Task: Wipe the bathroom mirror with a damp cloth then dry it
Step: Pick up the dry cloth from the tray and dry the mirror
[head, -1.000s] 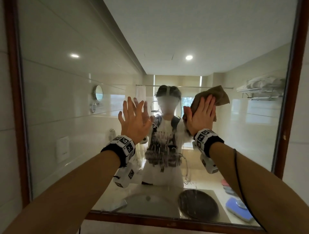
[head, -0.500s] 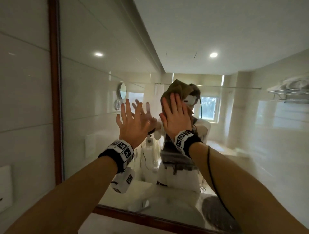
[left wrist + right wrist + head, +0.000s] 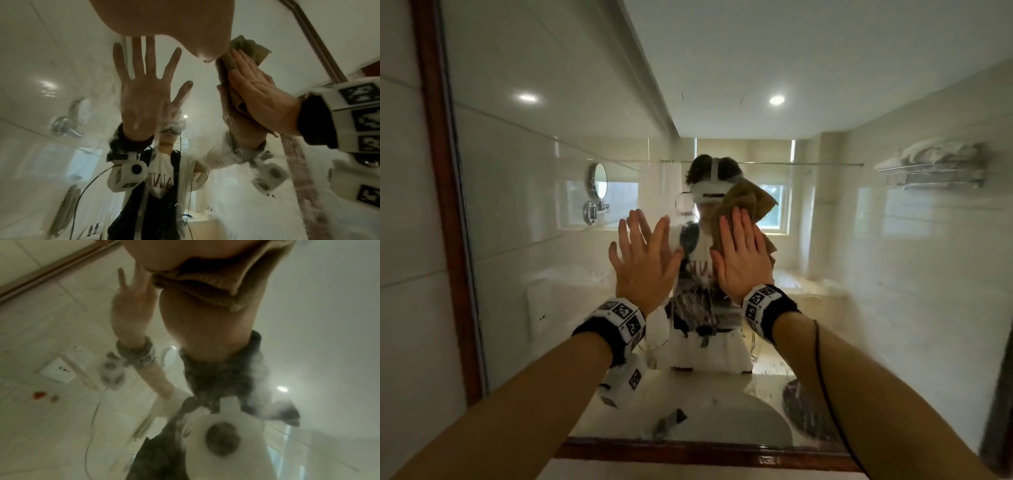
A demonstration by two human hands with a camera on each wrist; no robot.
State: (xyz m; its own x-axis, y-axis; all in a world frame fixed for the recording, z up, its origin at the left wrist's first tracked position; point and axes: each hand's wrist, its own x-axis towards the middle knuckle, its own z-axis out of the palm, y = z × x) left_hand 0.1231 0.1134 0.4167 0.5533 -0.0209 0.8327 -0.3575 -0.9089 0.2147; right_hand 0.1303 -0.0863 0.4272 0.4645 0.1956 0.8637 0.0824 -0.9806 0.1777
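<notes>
The mirror (image 3: 893,274) in its dark wooden frame (image 3: 445,205) fills the head view. My left hand (image 3: 643,260) lies flat on the glass with fingers spread and holds nothing. Just to its right, my right hand (image 3: 743,257) presses a crumpled brown cloth (image 3: 753,202) against the glass with straight fingers. The cloth sticks out above and to the right of the fingertips. In the left wrist view the right hand (image 3: 261,94) flattens the cloth (image 3: 246,47) on the mirror. The right wrist view shows the cloth (image 3: 216,283) bunched under my palm. Wet streaks (image 3: 695,298) mark the glass below the hands.
A tiled wall (image 3: 400,240) borders the mirror on the left, and the frame's bottom rail (image 3: 688,455) runs below my arms. A round shaving mirror (image 3: 597,181), a towel rack (image 3: 935,171) and the basin (image 3: 722,418) appear as reflections. A thin cable (image 3: 822,377) runs along my right forearm.
My right hand swept the cloth leftward across the glass until it was close to the left hand, then eased slightly right and down. The left hand stayed flat on the mirror.
</notes>
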